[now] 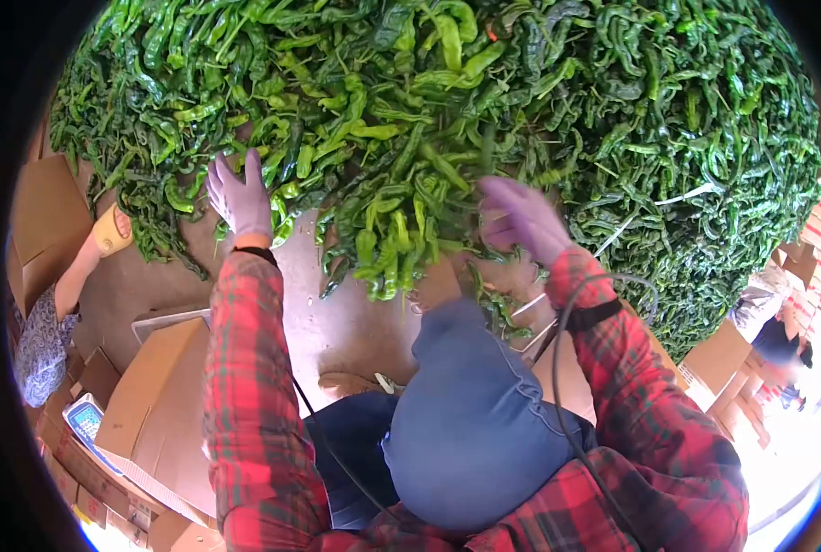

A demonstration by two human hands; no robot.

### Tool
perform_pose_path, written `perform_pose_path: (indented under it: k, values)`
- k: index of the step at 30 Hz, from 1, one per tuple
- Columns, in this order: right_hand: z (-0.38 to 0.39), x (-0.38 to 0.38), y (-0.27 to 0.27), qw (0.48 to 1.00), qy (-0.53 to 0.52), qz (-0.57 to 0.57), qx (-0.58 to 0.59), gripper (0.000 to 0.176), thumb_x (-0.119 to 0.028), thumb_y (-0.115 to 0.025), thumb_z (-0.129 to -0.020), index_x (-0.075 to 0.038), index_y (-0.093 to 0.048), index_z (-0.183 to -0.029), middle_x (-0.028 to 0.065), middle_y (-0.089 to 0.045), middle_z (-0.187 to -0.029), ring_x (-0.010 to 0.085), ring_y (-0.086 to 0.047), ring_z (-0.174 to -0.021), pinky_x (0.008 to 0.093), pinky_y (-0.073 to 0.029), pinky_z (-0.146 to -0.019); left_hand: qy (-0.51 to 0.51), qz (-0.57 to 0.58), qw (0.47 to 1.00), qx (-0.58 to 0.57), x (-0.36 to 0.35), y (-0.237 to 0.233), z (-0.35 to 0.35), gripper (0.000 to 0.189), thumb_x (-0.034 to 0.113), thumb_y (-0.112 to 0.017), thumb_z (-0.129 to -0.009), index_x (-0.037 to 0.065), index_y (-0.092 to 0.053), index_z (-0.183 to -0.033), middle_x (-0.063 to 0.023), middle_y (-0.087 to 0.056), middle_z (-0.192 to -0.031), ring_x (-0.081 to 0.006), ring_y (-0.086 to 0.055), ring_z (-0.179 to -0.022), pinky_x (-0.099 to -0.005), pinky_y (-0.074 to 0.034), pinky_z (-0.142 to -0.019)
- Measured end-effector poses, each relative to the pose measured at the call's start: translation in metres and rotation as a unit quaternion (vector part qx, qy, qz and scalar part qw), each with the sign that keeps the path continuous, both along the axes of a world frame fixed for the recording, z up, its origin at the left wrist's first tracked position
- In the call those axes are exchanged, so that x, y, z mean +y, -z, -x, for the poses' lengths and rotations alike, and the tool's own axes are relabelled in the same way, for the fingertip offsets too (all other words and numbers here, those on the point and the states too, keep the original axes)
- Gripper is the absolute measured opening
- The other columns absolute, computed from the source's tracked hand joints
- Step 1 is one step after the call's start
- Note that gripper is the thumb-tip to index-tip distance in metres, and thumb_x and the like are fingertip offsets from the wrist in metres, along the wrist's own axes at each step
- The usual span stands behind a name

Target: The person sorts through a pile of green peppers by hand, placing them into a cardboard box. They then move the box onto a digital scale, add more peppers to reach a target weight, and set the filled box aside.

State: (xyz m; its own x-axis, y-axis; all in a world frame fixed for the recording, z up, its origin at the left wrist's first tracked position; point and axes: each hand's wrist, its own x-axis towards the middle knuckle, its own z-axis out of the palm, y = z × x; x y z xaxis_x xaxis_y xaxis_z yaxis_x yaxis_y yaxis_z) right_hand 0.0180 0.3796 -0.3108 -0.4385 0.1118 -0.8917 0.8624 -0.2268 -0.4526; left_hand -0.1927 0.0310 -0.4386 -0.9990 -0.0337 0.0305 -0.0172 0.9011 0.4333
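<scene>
A large heap of long green peppers (364, 129) covers the surface before me, wrinkled and lying in all directions. My left hand (242, 195), in a thin purple glove, is at the heap's near edge with thumb and fingers apart, and nothing shows in its grasp. My right hand (524, 219), gloved alike, is over the near middle of the heap, smeared by motion. A blurred green pepper (447, 169) lies just left of its fingers; whether they hold anything is not visible. Between my hands, a clump of lighter peppers (394, 244) hangs toward the near edge.
Cardboard boxes (157, 405) stand at the left, beside a device with a keypad (86, 419). A co-worker's arm (79, 267) reaches in there. More boxes (728, 368) and another person (762, 304) are at the right. A cable (557, 368) runs by my right arm.
</scene>
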Motion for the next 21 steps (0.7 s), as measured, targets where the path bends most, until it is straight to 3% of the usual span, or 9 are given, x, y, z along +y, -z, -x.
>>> perform_pose_path:
  k: [3, 5, 10, 13, 14, 15, 16, 19, 21]
  values:
    - [-0.017, 0.045, 0.049, 0.944, -0.042, -0.327, 0.007, 0.074, -0.05, -0.064, -0.088, 0.001, -0.047, -0.138, 0.0207, -0.054, -0.133, 0.0262, -0.055, -0.118, 0.0341, -0.048, -0.089, 0.002, -0.094, 0.99, -0.107, -0.002, 0.015, 0.017, 0.081, 0.06, -0.048, -0.092, -0.003, -0.04, -0.143, -0.0266, -0.046, -0.141, -0.0406, -0.04, -0.133, -0.0454, -0.028, -0.111]
    - [-0.025, 0.056, 0.087, 0.831, -0.1, -0.536, 0.114, 0.08, -0.055, -0.064, -0.086, 0.003, -0.046, -0.138, 0.0224, -0.054, -0.132, 0.0288, -0.053, -0.121, 0.0361, -0.044, -0.097, 0.013, 0.002, 0.996, -0.085, 0.02, 0.02, 0.001, 0.082, 0.061, -0.046, -0.092, -0.004, -0.041, -0.142, -0.0263, -0.05, -0.137, -0.0404, -0.044, -0.129, -0.0452, -0.03, -0.109]
    - [0.006, -0.028, 0.105, 0.849, -0.102, -0.518, -0.02, 0.106, -0.074, -0.055, -0.08, 0.001, -0.026, -0.15, 0.0289, -0.049, -0.135, 0.0446, -0.044, -0.128, 0.0536, -0.029, -0.109, 0.023, -0.051, 0.993, -0.107, 0.039, 0.025, -0.06, 0.075, 0.056, -0.046, -0.094, -0.001, -0.041, -0.143, -0.0235, -0.049, -0.14, -0.0385, -0.048, -0.126, -0.0437, -0.034, -0.108]
    - [-0.012, -0.026, 0.089, 0.93, -0.027, -0.361, 0.068, 0.104, -0.067, -0.062, -0.08, 0.002, -0.026, -0.15, 0.0278, -0.048, -0.137, 0.0394, -0.047, -0.129, 0.0451, -0.034, -0.109, 0.028, -0.202, 0.971, -0.124, 0.018, 0.045, -0.089, 0.056, 0.038, -0.046, -0.1, 0.004, -0.041, -0.144, -0.0211, -0.049, -0.141, -0.0348, -0.047, -0.129, -0.0419, -0.036, -0.108]
    - [-0.022, -0.01, 0.087, 0.954, 0.039, -0.274, 0.115, 0.104, -0.066, -0.063, -0.08, 0.002, -0.027, -0.149, 0.0276, -0.048, -0.138, 0.0383, -0.047, -0.129, 0.0434, -0.035, -0.109, 0.174, -0.1, 0.979, -0.03, -0.01, 0.083, -0.097, 0.041, 0.014, -0.04, -0.103, 0.005, -0.042, -0.143, -0.0181, -0.05, -0.141, -0.031, -0.048, -0.13, -0.0402, -0.04, -0.105]
    - [-0.035, 0.02, 0.084, 0.955, -0.004, -0.287, 0.073, 0.1, -0.062, -0.066, -0.08, 0.004, -0.031, -0.147, 0.0267, -0.049, -0.138, 0.0344, -0.05, -0.128, 0.0381, -0.038, -0.107, 0.156, -0.17, 0.968, -0.102, -0.029, 0.096, -0.09, 0.041, 0.004, -0.038, -0.101, 0.006, -0.043, -0.142, -0.0174, -0.051, -0.139, -0.0319, -0.05, -0.126, -0.0393, -0.043, -0.103]
    - [-0.052, 0.046, 0.087, 0.906, -0.152, -0.389, 0.065, 0.096, -0.062, -0.065, -0.082, 0.005, -0.037, -0.144, 0.0252, -0.053, -0.135, 0.034, -0.052, -0.126, 0.0392, -0.039, -0.107, 0.175, -0.165, 0.965, -0.104, -0.031, 0.095, -0.089, 0.042, 0.001, -0.039, -0.1, 0.006, -0.044, -0.141, -0.0166, -0.053, -0.138, -0.0315, -0.052, -0.124, -0.0383, -0.044, -0.101]
    - [-0.056, 0.048, 0.087, 0.925, -0.145, -0.35, 0.04, 0.096, -0.065, -0.064, -0.08, 0.006, -0.041, -0.141, 0.0263, -0.053, -0.134, 0.0353, -0.051, -0.127, 0.0411, -0.038, -0.107, 0.316, 0.002, 0.949, 0.02, -0.017, 0.058, -0.089, 0.04, 0.004, -0.049, -0.098, 0.005, -0.048, -0.138, -0.0141, -0.058, -0.132, -0.0277, -0.056, -0.117, -0.035, -0.047, -0.098]
    - [-0.047, 0.004, 0.101, 0.918, -0.171, -0.355, 0.039, 0.1, -0.069, -0.063, -0.078, 0.005, -0.042, -0.14, 0.0279, -0.052, -0.135, 0.037, -0.05, -0.128, 0.0423, -0.037, -0.108, 0.09, -0.341, 0.904, -0.24, 0.013, 0.03, -0.114, 0.042, 0.014, -0.057, -0.097, 0.005, -0.049, -0.137, -0.0108, -0.059, -0.128, -0.0231, -0.057, -0.114, -0.0327, -0.047, -0.096]
